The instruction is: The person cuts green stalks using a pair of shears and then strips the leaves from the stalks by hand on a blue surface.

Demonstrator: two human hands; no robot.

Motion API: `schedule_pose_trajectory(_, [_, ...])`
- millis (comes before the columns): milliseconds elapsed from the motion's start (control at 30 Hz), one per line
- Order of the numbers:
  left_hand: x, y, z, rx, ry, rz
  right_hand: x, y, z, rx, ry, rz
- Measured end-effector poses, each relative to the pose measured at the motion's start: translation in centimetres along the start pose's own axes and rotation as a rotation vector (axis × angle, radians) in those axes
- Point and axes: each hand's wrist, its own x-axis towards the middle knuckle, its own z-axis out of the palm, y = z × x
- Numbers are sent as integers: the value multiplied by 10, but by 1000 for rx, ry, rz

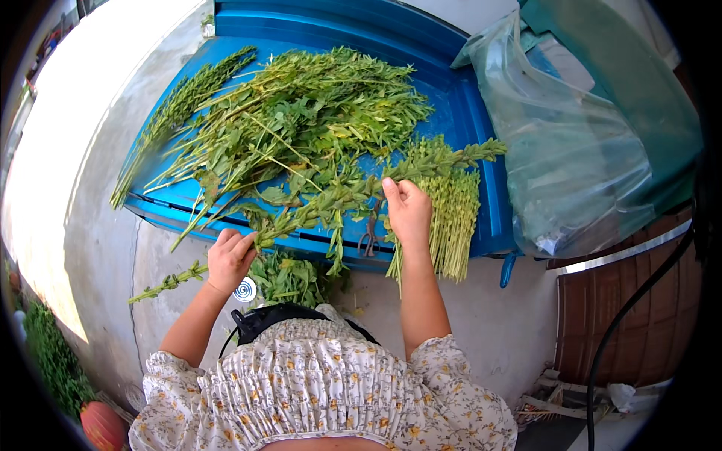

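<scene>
A long green sesame stalk (324,206) covered in pods runs slantwise across both my hands. Its lower end juts out at the left, and its tip reaches past my right hand. My left hand (230,260) grips the lower part, with some leaves beside the fingers. Higher up, my right hand (410,211) pinches the stalk between thumb and fingers. Dark metal scissors (369,232) lie beside my right hand on the blue truck bed (451,110), their blades partly covered. A bundle of stripped stalks (458,220) rests right of that hand.
A leafy heap of stalks (316,107) spreads over the bed, with leafless stalks (180,113) at its left. Dropped leaves (290,279) lie below the bed's edge. A clear plastic sheet (569,152) drapes over the right side. A blue latch handle (507,270) sticks out.
</scene>
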Motion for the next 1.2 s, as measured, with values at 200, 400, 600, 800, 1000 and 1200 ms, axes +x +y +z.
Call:
schedule_pose_trajectory(200, [5,1,-9,63,-22,20,-4,4,-1,-205,36,-75])
schedule_pose_trajectory(400, [2,0,-13,76,-93,12,1,23,-2,-398,-30,-540])
schedule_pose_trajectory(600, [-2,1,-16,-104,-251,-92,2,36,-9,-396,45,-919])
schedule_pose_trajectory(800, [-10,-9,-15,-273,-395,-193,0,31,-13,-136,159,-904])
schedule_pose_trajectory(1000, [-7,-2,-15,-245,-307,-185,-2,27,-9,20,1,-522])
schedule_pose_trajectory(1200, [-1,15,-27,-117,-344,-129,-17,33,-9,-415,-76,-1154])
